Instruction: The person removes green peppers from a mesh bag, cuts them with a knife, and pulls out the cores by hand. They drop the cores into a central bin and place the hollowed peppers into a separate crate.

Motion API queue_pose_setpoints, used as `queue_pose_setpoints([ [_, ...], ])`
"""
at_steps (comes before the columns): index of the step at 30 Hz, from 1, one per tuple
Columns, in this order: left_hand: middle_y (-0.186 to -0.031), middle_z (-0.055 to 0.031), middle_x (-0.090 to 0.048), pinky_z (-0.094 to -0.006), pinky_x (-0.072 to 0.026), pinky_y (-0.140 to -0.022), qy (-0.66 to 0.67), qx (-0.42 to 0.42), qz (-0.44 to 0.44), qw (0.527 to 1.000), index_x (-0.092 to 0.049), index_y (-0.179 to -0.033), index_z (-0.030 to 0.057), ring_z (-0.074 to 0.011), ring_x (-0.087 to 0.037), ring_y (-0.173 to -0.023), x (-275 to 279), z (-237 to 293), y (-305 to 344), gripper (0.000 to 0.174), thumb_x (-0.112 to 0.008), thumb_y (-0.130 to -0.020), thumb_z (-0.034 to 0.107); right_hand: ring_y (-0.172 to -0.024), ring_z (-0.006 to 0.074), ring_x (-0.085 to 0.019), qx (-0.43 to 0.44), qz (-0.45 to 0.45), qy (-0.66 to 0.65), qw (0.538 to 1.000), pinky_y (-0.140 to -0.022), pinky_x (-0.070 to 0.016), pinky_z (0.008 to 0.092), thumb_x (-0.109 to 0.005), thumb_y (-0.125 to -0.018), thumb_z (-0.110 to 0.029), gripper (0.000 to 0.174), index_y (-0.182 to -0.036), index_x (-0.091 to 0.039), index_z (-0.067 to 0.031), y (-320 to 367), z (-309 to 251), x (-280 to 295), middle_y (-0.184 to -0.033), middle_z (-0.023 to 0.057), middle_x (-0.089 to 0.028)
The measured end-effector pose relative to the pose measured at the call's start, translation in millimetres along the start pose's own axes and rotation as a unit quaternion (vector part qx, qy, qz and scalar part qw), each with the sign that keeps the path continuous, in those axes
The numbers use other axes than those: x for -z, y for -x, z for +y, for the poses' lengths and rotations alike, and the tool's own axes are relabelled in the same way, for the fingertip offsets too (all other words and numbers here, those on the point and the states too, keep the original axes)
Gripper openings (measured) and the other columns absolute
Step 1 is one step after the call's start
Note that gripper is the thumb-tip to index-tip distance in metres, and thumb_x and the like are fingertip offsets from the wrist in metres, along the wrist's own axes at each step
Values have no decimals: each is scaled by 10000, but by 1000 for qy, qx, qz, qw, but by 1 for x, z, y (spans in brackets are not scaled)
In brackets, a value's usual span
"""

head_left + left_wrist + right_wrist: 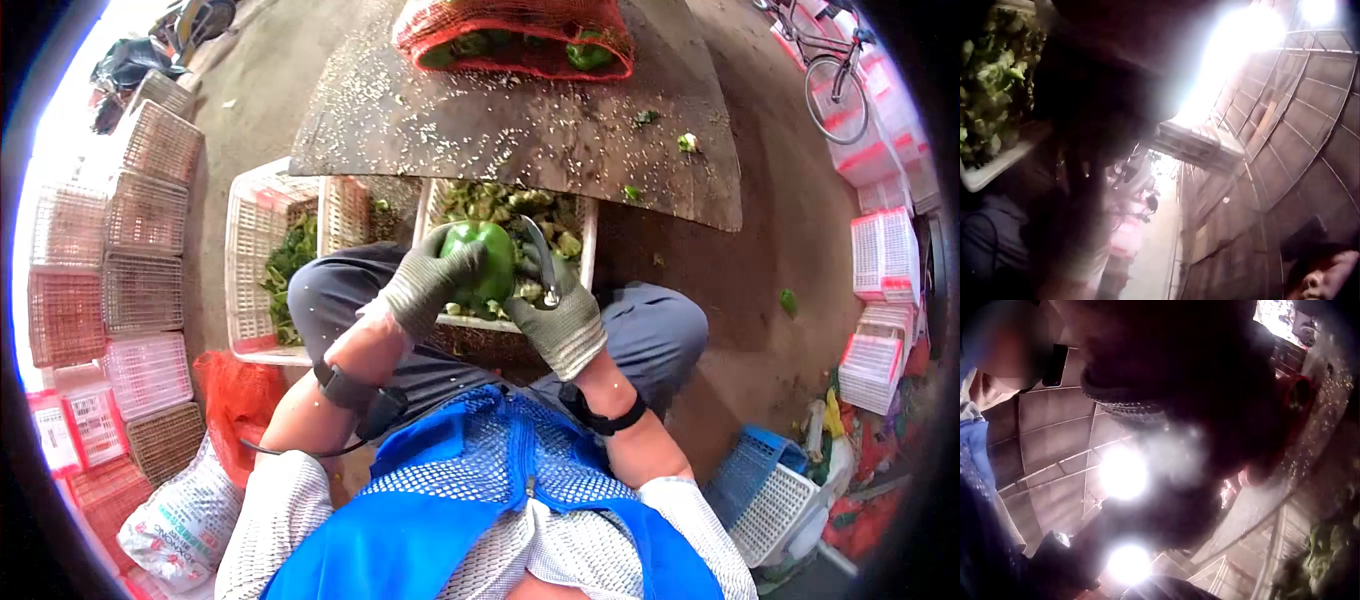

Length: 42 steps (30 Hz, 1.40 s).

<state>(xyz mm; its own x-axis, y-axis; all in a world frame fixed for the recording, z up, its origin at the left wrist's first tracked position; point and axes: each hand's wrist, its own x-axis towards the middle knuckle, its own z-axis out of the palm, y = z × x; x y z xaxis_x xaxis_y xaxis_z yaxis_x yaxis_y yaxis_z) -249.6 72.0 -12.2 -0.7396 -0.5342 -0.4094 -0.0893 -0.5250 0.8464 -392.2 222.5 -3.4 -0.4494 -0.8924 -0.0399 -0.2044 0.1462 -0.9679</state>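
Observation:
In the head view a large green bell pepper sits between both gloved hands, above a white crate of green and pale trimmings. My left hand grips the pepper from its left side, thumb and fingers around it. A small knife with a curved blade is held in my right hand, its tip pointing away from me. The right thumb lies close to the pepper's lower right edge. Both wrist views are dark around the hands, and the pepper does not show clearly there.
A board strewn with pale seeds stands ahead, bearing a red mesh sack of peppers. Another crate with green leaves stands at the left. Stacked crates line the left side; a bicycle stands far right.

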Motion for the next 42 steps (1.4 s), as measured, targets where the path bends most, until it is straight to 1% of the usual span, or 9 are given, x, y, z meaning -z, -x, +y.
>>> queue_pose_setpoints([
  [5, -1217, -70, -603, -309, -492, -947, -94, -20, -28, 995, -449, -1398, 21, -155, -570, -1109, -30, 11, 16, 702, -758, -865, 358, -1209, 382, -547, 66, -51, 46, 995, -1048, -437, 413, -863, -663, -217, 997, -1457, -292, -24, 9, 8, 6, -1326, 232, -526],
  [10, -1189, -61, -619, -293, -485, -940, -90, -5, -42, 995, -484, -1365, 18, -137, -569, -1090, -39, 4, 25, 565, -692, -930, 312, -1216, 352, -546, 217, 8, 254, 943, -1027, -463, 384, -897, -632, -325, 968, -1408, -397, -37, 15, 11, -2, -1325, 199, -515],
  [12, -1146, -69, -633, -291, -512, -881, -106, 0, -45, 993, -516, -1330, 21, -127, -590, -1026, -36, 0, 25, 505, -628, -970, 356, -1170, 355, -573, 164, -38, 171, 971, -1006, -473, 383, -888, -630, -305, 916, -1378, -430, -38, 11, 0, 6, -1300, 183, -535],
  [17, -1250, -81, -606, -315, -458, -1013, 87, 58, -82, 991, -493, -1363, 32, -167, -583, -1136, -32, -23, 32, 612, -570, -964, 490, -1098, 336, -642, 130, -78, 127, 980, -951, -514, 375, -876, -604, -257, 899, -1370, -460, -37, 7, -1, 15, -1212, 187, -629],
  [25, -1332, -127, -580, -393, -439, -1084, 444, 188, -146, 864, -452, -1397, 34, -240, -585, -1206, -36, -77, 35, 656, -573, -950, 498, -981, 369, -657, 43, -137, 139, 980, -854, -539, 413, -835, -597, -263, 756, -1257, -524, -59, 4, -2, 23, -1097, 200, -653],
  [31, -1340, -113, -582, -407, -424, -1085, 367, 187, -153, 899, -500, -1378, 69, -219, -590, -1189, -28, -83, 1, 619, -632, -908, 450, -949, 312, -680, -16, -108, 141, 984, -847, -552, 369, -820, -637, -229, 797, -1353, -494, -99, -16, -16, 27, -1074, 176, -674],
  [37, -1332, -117, -567, -325, -452, -1025, 95, 154, -86, 980, -516, -1350, 68, -188, -555, -1198, -33, -10, -12, 725, -329, -976, 661, -936, 157, -664, -184, -74, -126, 972, -855, -533, 286, -789, -712, -190, 702, -1349, -529, -52, -11, 22, 19, -1091, 93, -695],
  [38, -1291, -117, -584, -301, -449, -1011, -79, -40, -27, 996, -533, -1323, 49, -181, -554, -1180, -21, -30, -2, 598, -442, -1000, 545, -961, 136, -649, -165, -74, -55, 982, -869, -524, 280, -792, -710, -172, 677, -1323, -545, -23, -13, 14, 14, -1111, 70, -687],
  [42, -1063, -60, -636, -290, -497, -898, -89, -164, 112, 976, -575, -1252, 16, -152, -591, -1008, -41, -11, 13, 473, -742, -883, 261, -956, 110, -626, -64, -46, -156, 985, -851, -521, 282, -743, -781, -202, 547, -1270, -594, -9, -24, 0, -5, -1097, 59, -683],
])
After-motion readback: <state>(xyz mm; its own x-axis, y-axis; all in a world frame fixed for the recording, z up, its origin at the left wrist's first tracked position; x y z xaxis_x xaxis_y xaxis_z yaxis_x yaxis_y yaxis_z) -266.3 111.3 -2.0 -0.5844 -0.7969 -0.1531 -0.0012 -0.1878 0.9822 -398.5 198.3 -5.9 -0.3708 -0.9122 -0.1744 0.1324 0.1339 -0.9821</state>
